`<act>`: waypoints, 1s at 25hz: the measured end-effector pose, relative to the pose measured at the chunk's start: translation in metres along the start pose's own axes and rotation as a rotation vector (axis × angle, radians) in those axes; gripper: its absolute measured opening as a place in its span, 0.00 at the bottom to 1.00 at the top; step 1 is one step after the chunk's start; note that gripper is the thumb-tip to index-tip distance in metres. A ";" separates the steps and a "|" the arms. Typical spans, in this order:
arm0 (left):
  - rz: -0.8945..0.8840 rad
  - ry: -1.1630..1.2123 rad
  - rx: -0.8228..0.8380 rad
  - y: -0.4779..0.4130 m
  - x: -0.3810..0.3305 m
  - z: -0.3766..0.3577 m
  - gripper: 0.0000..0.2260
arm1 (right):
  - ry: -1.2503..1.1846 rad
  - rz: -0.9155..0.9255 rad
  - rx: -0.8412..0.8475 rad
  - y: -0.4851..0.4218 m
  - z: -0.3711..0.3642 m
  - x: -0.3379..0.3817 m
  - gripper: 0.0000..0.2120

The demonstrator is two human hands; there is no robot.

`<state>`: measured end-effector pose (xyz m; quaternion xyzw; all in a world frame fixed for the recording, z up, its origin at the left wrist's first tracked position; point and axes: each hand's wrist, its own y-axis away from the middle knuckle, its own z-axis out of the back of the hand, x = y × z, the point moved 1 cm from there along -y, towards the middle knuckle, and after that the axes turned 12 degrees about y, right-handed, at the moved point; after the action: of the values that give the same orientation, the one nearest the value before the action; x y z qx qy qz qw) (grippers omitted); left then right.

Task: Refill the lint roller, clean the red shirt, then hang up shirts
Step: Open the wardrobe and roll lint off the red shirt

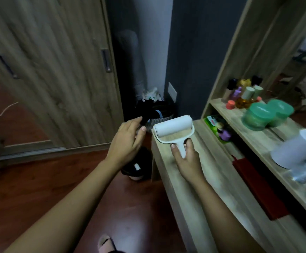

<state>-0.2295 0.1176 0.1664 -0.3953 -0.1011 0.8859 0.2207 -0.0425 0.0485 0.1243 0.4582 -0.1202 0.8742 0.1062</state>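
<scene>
The right hand (185, 161) is clamped on the handle of the white lint roller (173, 129), thumb and fingers curled round it. The drum lies across the far end of the pale wood-grain counter (194, 207). The left hand (126, 141) hangs over the floor just left of the counter, fingers loosely apart and holding nothing.

Behind the counter runs a shelf (248, 132) carrying small bottles (239, 92), two green jars (258, 115) and a white cup (298, 148). In the gap below it lies a red flat item (258, 185), possibly folded cloth, too blurred to tell.

The floor (57, 179) is dark reddish wood. A wooden wardrobe door (57, 70) stands on the left. A dark basket (159, 110) sits in the corner against a dark wall (194, 52).
</scene>
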 end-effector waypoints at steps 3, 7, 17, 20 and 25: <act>0.036 -0.043 -0.058 -0.027 0.063 0.053 0.25 | 0.011 0.017 0.026 -0.041 -0.058 0.039 0.11; 0.063 -0.121 -0.060 -0.067 0.134 0.109 0.19 | 0.021 0.013 -0.024 -0.092 -0.126 0.087 0.12; -0.049 -0.359 0.139 -0.173 0.245 0.150 0.28 | 0.052 -0.036 -0.122 -0.196 -0.208 0.140 0.15; -0.152 -0.503 0.219 -0.232 0.273 0.141 0.27 | 0.045 -0.039 -0.134 -0.250 -0.224 0.143 0.13; -0.345 -0.760 0.279 -0.345 0.316 0.122 0.23 | 0.058 -0.049 -0.180 -0.350 -0.238 0.134 0.09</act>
<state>-0.3997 0.5703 0.1628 0.0148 -0.1192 0.9236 0.3640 -0.1981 0.4642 0.1434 0.4243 -0.1837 0.8699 0.1718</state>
